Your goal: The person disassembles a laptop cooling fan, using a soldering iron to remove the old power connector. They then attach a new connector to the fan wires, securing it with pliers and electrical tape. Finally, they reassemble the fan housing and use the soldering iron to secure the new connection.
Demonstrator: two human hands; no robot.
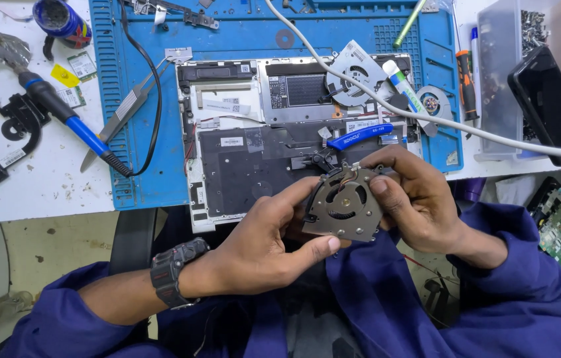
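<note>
grey metal, a flat laptop cooling fan (343, 204) is held between both hands in front of the person's chest, just off the near edge of the blue work mat (111, 99). the left hand (264, 242) cups it from below, thumb along its lower rim and fingers curled behind, so the round blade opening faces up toward the camera. the right hand (420, 199) is closed narrowly on the fan's right edge, thumb on the face and fingers wrapped over the top, which steadies it for a close look. the opened laptop base (241, 159) lies on the mat with its inside upward, near edge hanging over the table edge toward the person. a second fan (359, 76) rests at its far right corner under a white cable (426, 118). blue-handled cutters (359, 136) lie on the base just beyond the hands, and tweezers (124, 113) and a soldering iron (68, 116) lie toward the mat's left edge
</note>
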